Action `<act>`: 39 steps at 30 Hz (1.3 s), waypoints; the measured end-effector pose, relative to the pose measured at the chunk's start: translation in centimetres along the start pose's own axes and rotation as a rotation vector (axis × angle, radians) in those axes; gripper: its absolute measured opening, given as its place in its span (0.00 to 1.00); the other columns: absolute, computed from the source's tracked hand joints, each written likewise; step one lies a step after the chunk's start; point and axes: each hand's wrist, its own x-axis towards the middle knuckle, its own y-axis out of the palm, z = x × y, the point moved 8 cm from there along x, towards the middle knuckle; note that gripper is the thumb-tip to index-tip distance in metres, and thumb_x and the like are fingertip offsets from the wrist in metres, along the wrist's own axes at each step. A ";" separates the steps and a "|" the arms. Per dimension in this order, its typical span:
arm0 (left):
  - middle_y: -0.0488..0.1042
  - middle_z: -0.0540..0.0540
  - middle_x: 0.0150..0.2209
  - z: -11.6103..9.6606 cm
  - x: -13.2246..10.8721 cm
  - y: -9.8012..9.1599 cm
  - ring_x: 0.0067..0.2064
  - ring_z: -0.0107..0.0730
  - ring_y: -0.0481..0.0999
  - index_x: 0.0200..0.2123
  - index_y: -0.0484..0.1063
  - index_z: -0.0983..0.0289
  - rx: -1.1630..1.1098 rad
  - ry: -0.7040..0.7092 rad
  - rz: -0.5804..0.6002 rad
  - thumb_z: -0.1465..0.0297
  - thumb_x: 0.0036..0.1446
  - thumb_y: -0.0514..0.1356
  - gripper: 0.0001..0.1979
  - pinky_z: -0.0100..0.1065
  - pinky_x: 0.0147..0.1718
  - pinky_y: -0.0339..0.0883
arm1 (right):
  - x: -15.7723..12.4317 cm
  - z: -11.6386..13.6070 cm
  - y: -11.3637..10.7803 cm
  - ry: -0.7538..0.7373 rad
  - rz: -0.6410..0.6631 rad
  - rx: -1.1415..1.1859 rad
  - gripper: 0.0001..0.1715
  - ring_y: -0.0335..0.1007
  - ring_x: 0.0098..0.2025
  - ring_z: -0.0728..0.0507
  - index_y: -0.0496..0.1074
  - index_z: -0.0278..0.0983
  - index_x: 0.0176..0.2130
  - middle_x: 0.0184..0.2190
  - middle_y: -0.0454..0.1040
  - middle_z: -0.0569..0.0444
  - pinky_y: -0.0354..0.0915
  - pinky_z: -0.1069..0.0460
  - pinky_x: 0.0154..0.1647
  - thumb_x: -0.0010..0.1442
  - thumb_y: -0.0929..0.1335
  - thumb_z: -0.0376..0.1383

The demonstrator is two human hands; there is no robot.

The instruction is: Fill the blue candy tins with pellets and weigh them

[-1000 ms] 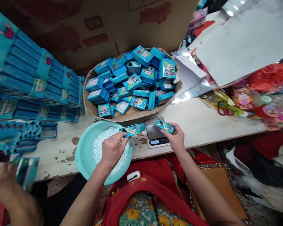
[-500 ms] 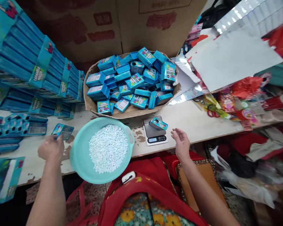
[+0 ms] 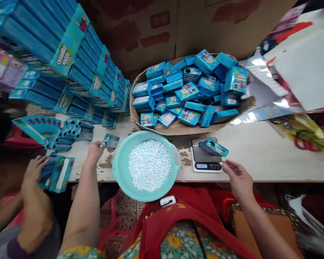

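My left hand is closed in a pinch at the left end of a small blue box lying on the table. A pale speck shows at its fingertips, too small to name. My right hand is open, its fingers loosely curled, at the right edge of a small digital scale. On the scale's plate a blue candy box lies tilted, a dark round hole in its end. Between my hands stands a turquoise bowl with a heap of small white candies.
Behind the bowl, a cardboard tray holds many blue boxes. Packed blue boxes are stacked at the left. A co-worker's hand rests near blue packaging. Papers and plastic wrappers lie at the right.
The view has turned left, bringing the co-worker's hands into sight. My right hand is now closer to the scale. My left hand stays by the small box; the box on the scale still lies there.
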 end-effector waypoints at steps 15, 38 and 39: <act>0.74 0.55 0.40 -5.3 -5.8 -1.5 0.40 0.36 0.72 0.42 0.72 0.63 -0.155 0.264 -0.356 0.64 0.58 0.52 0.14 0.35 0.43 0.63 | -0.8 0.6 1.1 -0.017 -0.002 -0.054 0.27 0.73 0.41 0.40 0.72 0.36 0.40 0.36 0.77 0.49 0.63 0.37 0.54 0.43 0.75 0.49; 0.68 0.50 0.23 -14.0 -17.3 15.2 0.21 0.26 0.66 0.29 0.65 0.62 -1.363 -0.174 0.659 0.57 0.52 0.55 0.13 0.27 0.18 0.56 | -1.0 11.2 7.8 -0.425 0.041 -0.179 0.25 0.70 0.39 0.43 0.71 0.37 0.42 0.37 0.73 0.53 0.67 0.47 0.44 0.46 0.75 0.44; 0.67 0.49 0.22 -14.5 -17.2 14.4 0.19 0.24 0.64 0.28 0.65 0.63 -1.506 -0.247 0.677 0.58 0.51 0.56 0.13 0.26 0.16 0.55 | -2.3 12.5 8.8 -0.485 0.097 -0.196 0.25 0.70 0.40 0.43 0.71 0.38 0.42 0.38 0.73 0.53 0.67 0.48 0.44 0.46 0.75 0.44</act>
